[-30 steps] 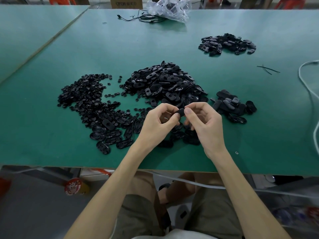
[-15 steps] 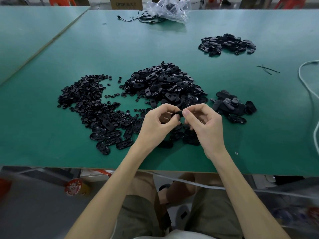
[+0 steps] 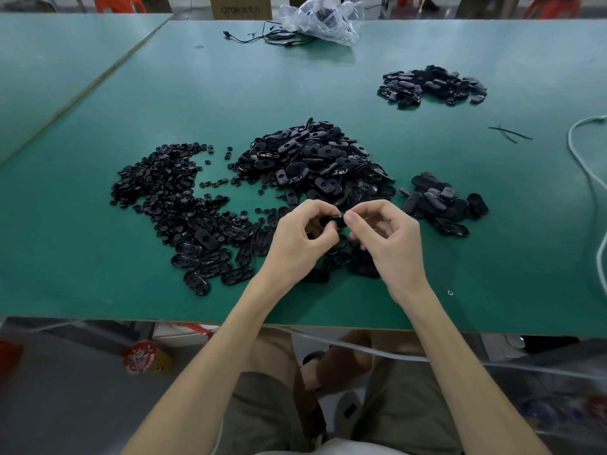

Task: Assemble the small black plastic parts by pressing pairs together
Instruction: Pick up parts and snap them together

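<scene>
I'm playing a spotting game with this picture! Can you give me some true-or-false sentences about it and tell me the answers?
1. The left hand and the right hand pinch one small black part between them. True.
2. The table is red. False: it is green.
3. A clear plastic bag lies at the table's far edge. True.
4. All the black parts sit in one pile. False: there are several piles, such as the big middle pile and a far pile.
5. The white cable lies on the left. False: it runs along the right side.
</scene>
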`<action>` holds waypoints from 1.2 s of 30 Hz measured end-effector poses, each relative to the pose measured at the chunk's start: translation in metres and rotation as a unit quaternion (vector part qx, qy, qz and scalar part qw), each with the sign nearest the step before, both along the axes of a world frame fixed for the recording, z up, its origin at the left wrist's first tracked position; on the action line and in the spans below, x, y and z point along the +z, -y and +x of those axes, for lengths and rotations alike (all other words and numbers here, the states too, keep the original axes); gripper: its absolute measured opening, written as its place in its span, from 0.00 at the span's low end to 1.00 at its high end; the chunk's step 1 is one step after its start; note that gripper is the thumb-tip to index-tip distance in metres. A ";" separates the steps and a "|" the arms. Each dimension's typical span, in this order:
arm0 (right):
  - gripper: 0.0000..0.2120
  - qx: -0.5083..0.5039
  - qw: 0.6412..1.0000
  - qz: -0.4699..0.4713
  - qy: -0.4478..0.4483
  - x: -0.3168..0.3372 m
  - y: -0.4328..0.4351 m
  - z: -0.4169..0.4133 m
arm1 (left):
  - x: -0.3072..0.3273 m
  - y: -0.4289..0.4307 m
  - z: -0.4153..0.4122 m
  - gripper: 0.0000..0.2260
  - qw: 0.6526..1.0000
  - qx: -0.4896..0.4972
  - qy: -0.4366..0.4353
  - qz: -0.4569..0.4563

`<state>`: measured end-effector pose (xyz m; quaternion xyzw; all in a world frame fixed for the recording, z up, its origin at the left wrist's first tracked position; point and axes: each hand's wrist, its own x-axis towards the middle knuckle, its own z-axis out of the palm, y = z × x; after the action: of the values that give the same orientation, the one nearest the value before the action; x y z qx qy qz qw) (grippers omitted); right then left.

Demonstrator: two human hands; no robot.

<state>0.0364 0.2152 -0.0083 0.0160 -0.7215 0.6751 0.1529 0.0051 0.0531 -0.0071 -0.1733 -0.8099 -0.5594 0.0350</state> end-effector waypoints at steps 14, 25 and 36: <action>0.07 -0.012 1.000 -0.009 0.008 0.000 0.000 0.000 | -0.002 0.000 -0.001 0.05 0.999 -0.018 0.005 0.046; 0.10 0.022 0.999 0.026 -0.002 0.004 0.001 0.000 | -0.004 0.001 -0.005 0.05 0.998 -0.007 0.017 0.053; 0.16 -0.072 0.996 0.036 -0.034 0.002 0.001 0.000 | 0.000 0.001 -0.003 0.04 0.990 0.004 0.048 0.132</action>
<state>0.0366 0.2139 -0.0068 -0.0079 -0.7391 0.6348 0.2249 0.0018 0.0522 -0.0075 -0.1366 -0.7303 -0.6690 0.0211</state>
